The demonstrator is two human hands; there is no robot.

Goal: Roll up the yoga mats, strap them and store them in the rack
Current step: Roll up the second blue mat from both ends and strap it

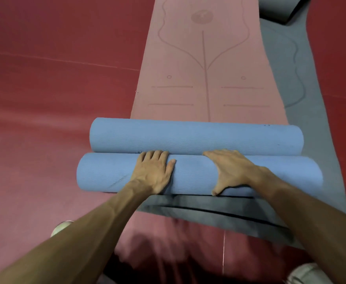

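Observation:
Two rolled blue yoga mats lie side by side across the floor. The near roll is under both my hands. My left hand lies flat on top of it, fingertips reaching the groove between the rolls. My right hand also lies over it, fingers stretched to the far side and thumb down at its near edge. The far roll touches the near one. A pink mat lies unrolled beyond them, stretching away. A grey mat lies flat beneath it and to its right.
The floor is dark red. A dark strap or mat edge lies on the grey mat just in front of the near roll. A rolled grey mat sits at the top right. My shoes show at the bottom.

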